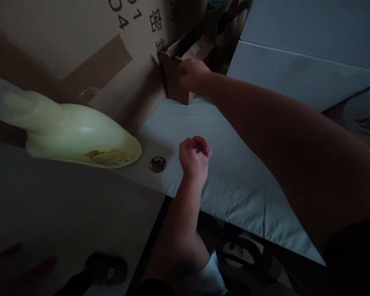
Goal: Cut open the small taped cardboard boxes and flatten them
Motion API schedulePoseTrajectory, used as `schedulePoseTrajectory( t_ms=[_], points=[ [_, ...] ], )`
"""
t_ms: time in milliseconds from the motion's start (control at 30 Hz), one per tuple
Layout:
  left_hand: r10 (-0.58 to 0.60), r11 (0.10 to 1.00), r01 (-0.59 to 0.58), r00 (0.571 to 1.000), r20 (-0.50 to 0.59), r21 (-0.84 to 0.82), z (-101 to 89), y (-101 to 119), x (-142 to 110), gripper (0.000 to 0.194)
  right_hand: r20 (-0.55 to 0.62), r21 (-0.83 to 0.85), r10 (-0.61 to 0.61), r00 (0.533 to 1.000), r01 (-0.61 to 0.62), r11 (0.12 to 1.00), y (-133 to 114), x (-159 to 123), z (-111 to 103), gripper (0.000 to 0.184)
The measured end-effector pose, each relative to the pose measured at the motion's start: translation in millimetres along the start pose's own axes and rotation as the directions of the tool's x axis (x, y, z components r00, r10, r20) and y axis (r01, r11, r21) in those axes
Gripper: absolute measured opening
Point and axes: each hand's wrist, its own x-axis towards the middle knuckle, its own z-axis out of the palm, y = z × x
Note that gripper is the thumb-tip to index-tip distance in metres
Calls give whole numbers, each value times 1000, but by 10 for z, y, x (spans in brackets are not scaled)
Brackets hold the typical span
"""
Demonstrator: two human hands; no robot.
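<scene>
Presently, right hand (193, 75) at near end of small box (172, 76), on pale cloth (234, 168) beside large carton (103, 26); cannot tell whether its fingers grasp. Left hand (195, 158) loosely curled, apparently empty. Advisable: light pressure, sparing the thin rim.

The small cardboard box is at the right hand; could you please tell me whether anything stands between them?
Nothing visible does: the right hand is at the upper edge of the small cardboard box, apparently touching it. The round disc lies apart on the cloth, near the left hand.
</scene>
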Motion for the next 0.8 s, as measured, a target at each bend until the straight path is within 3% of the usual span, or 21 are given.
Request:
schedulePoseTrajectory(
  t_ms=[67,167,267,367,467,500,600,667,733,800],
  points=[
    [124,992,-123,992,-38,27,-31,47,19,44,-18,-77,-28,999,27,997,70,-282,-101,9],
    [344,933,-330,935,-87,144,-153,165,81,37,-40,-159,-145,989,137,978,209,-1016,-426,23],
    [525,795,-438,843,-115,419,-247,241,135,35,22,-118,-252,967,253,960,306,-2034,-884,19],
    [566,721,-439,820,-90,536,-131,174,54,35,14,-110,-413,911,412,905,303,-3133,-1302,15],
    [571,567,-500,811,125,655,197,-38,-184,34,84,-102,-477,875,484,869,248,-4030,-1528,17],
    [549,431,-551,789,277,715,318,-127,-265,38,81,-125,-487,869,494,860,231,-4251,-1555,17],
    [438,212,-619,752,493,756,593,-381,-390,49,38,-151,-497,867,496,855,184,-4678,-1550,16],
    [382,101,-636,734,561,765,671,-498,-358,53,38,-148,-481,876,481,864,150,-4798,-1528,18],
    [347,78,-651,727,592,755,688,-565,-273,54,66,-136,-483,873,487,863,110,-4825,-1524,14],
    [319,127,-660,734,599,741,679,-600,-190,53,78,-137,-495,865,501,854,70,-4796,-1545,6]
  ],
)
